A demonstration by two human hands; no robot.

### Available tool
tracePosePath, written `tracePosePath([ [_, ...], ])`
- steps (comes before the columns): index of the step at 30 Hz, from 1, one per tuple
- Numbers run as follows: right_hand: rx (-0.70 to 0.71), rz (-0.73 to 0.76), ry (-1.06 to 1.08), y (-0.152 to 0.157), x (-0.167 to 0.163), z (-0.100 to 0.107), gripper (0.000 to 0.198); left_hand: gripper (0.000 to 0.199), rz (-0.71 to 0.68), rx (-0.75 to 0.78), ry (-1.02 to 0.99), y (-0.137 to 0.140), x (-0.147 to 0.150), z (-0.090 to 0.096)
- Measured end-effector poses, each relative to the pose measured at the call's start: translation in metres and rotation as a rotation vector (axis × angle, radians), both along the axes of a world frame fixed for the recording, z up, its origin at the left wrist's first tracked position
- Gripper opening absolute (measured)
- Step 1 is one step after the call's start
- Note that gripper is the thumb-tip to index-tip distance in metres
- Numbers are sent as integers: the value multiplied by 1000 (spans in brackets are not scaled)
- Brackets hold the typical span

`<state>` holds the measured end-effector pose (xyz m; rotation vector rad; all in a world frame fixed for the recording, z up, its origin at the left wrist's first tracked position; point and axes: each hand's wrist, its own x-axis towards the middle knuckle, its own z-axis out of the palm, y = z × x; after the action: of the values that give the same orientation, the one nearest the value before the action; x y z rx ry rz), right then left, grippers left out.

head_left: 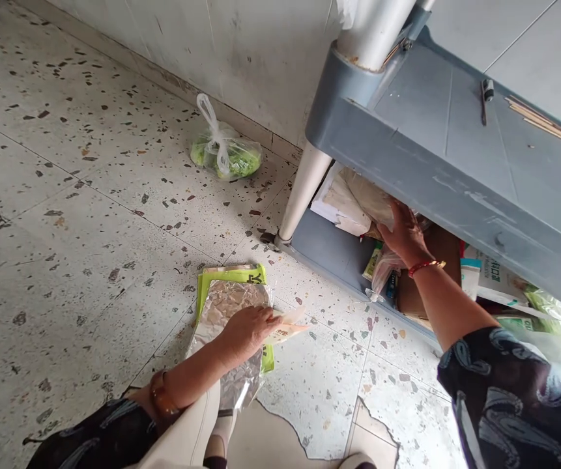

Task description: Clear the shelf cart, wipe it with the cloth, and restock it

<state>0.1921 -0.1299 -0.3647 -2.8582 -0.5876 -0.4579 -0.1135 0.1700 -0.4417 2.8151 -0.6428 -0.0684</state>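
Observation:
My left hand [248, 333] is low over the floor, its fingers closed on a thin, pale printed packet [286, 329] with an orange edge. Beneath that hand lies a crumpled silver foil sheet or pouch [231, 301], on top of bright green packets [204, 286]. My right hand [403, 229] reaches into the lower level of the grey shelf unit, fingers spread against a beige plastic-wrapped bundle [365, 195]. Its fingertips are partly hidden by the upper shelf. Just below that hand hangs a clear plastic bag [384, 272].
A tied clear bag of green vegetables [241, 159] sits by the wall. The upper shelf [470, 150] juts over the lower one and carries thin sticks [548, 122] and a small dark tool [485, 101]. A cardboard box [444, 260] and white packages [498, 277] crowd the lower shelf.

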Motion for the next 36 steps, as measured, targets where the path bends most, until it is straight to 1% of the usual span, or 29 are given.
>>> tracePosePath([
  [3, 126, 21, 13, 16, -44, -16, 54, 52, -3, 15, -33, 1, -6, -1],
  [5, 236, 98, 120, 29, -85, -30, 55, 52, -1, 18, -40, 2, -9, 1],
  [6, 303, 159, 225, 36, -107, -37, 58, 52, 2, 21, -40, 3, -10, 2],
  [9, 514, 389, 652, 54, -172, -55, 75, 48, 9, 39, -58, 5, -11, 6],
  [11, 594, 481, 879, 62, -206, -67, 88, 43, 12, 41, -81, 5, -11, 9],
  [12, 613, 485, 949, 65, -219, -74, 93, 40, 11, 37, -91, 4, -11, 10],
  [14, 641, 430, 1017, 70, -239, -91, 98, 35, -10, 35, -106, 3, -12, 12],
  [16, 695, 325, 1049, 75, -252, -107, 93, 29, -43, 40, -118, 2, -14, 16],
  [18, 795, 203, 1091, 80, -263, -119, 87, 24, -69, 39, -131, 3, -15, 20],
  [20, 935, 122, 1157, 86, -274, -124, 88, 24, -76, 34, -163, 6, -16, 27],
  [22, 1075, 125, 1209, 90, -287, -123, 88, 25, -73, 30, -199, 9, -15, 34],
  [23, 1119, 147, 1211, 91, -293, -121, 84, 25, -68, 30, -208, 10, -15, 36],
  [25, 1143, 187, 1175, 92, -304, -120, 72, 25, -68, 27, -189, 11, -14, 40],
  [27, 1112, 186, 1115, 92, -312, -123, 62, 25, -83, 18, -149, 10, -13, 41],
  [29, 1064, 153, 1064, 93, -314, -131, 58, 27, -99, 12, -120, 8, -13, 39],
  [31, 1012, 133, 1016, 95, -313, -140, 59, 28, -114, 8, -114, 8, -13, 37],
  [33, 957, 120, 975, 99, -311, -146, 64, 30, -131, 5, -127, 9, -14, 34],
  [36, 870, 97, 935, 106, -309, -147, 71, 32, -137, 7, -148, 14, -14, 32],
])
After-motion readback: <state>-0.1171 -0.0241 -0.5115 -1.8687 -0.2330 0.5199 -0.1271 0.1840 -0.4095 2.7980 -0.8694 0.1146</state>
